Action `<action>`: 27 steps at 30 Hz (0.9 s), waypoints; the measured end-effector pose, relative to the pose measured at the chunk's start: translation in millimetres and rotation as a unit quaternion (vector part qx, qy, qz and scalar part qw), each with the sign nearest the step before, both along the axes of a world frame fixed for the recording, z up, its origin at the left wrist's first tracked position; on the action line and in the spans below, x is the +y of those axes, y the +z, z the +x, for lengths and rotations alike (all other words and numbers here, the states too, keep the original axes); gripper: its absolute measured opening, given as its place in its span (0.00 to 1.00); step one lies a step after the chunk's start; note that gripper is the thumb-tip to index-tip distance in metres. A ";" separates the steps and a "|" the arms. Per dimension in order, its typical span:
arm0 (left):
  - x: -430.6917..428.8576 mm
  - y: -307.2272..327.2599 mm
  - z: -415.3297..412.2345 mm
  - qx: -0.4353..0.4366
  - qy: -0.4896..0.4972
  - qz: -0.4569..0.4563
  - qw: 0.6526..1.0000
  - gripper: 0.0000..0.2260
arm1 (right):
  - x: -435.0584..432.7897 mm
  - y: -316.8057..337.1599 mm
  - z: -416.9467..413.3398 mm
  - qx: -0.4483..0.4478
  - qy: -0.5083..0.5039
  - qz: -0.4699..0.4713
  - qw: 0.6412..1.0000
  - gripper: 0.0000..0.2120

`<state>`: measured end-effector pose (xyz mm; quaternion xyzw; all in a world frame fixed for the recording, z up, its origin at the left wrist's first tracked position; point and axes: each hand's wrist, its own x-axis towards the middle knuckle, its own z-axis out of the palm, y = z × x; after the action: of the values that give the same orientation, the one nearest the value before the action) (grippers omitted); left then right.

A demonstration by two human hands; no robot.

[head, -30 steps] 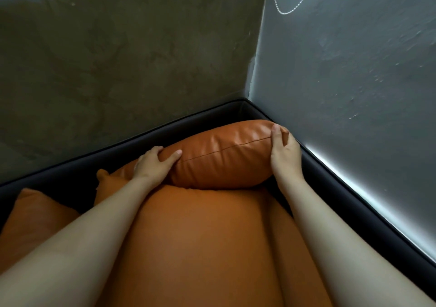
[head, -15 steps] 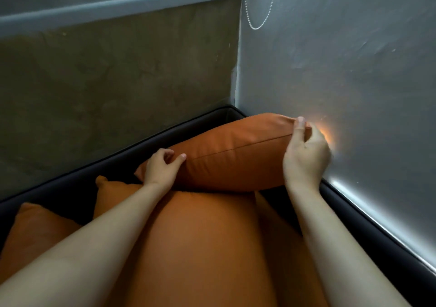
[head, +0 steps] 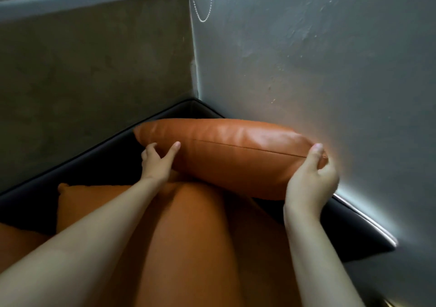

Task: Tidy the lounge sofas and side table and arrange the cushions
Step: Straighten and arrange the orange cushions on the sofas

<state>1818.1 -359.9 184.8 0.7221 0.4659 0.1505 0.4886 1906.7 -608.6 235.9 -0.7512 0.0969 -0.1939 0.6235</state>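
Observation:
An orange leather cushion [head: 236, 155] lies on its edge across the corner of the dark sofa frame [head: 99, 163], its seam facing me. My right hand [head: 311, 179] grips its right end, thumb on top and fingers curled behind, close to the grey wall. My left hand [head: 158, 163] touches the cushion's left end with spread, nearly straight fingers. Under both arms sits a large orange back cushion [head: 188, 247]. Another orange cushion [head: 14, 243] shows at the lower left.
A brownish wall [head: 94, 82] and a grey wall [head: 318, 59] meet in the corner behind the sofa. A bead chain [head: 203, 12] hangs there. A bright strip of light [head: 368, 219] runs along the sofa's right rim.
The cushion has been lifted and swung to the right, its right end now near the grey wall. My left hand's fingers have loosened from a grip to a spread touch.

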 end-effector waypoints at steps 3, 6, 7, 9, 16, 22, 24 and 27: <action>-5.5 2.7 8.1 -0.001 -0.016 -0.008 1.000 0.36 | -22.3 3.0 0.7 0.048 -0.059 0.016 0.997 0.24; -20.3 5.9 16.8 -0.007 -0.043 -0.032 0.999 0.37 | -27.6 1.1 -5.8 0.049 -0.062 -0.012 0.997 0.20; -26.0 6.5 20.1 -0.010 -0.058 -0.041 0.997 0.37 | -27.8 -1.1 -8.0 0.043 -0.061 -0.014 0.997 0.20; -38.0 8.2 26.9 -0.010 -0.087 -0.052 0.995 0.39 | -27.8 -6.1 -11.5 0.041 -0.054 -0.015 0.998 0.20; -58.0 18.7 38.2 0.008 -0.142 0.024 0.990 0.40 | -56.5 -15.8 -37.2 0.067 -0.085 0.015 0.994 0.19; -74.8 8.7 38.9 0.007 -0.190 0.070 0.979 0.40 | -101.6 -37.6 -45.5 0.154 -0.145 0.066 0.975 0.16; -85.1 6.0 40.9 0.027 -0.189 0.082 0.978 0.42 | -107.2 -46.1 -46.2 0.179 -0.133 0.048 0.974 0.16; -97.0 5.6 44.6 0.047 -0.184 0.094 0.977 0.44 | -118.4 -59.6 -47.8 0.200 -0.121 0.009 0.972 0.14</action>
<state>1862.7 -456.8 190.4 0.8447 0.3310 0.0667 0.4154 1858.9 -727.0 176.3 -0.7518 0.3110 -0.1128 0.5704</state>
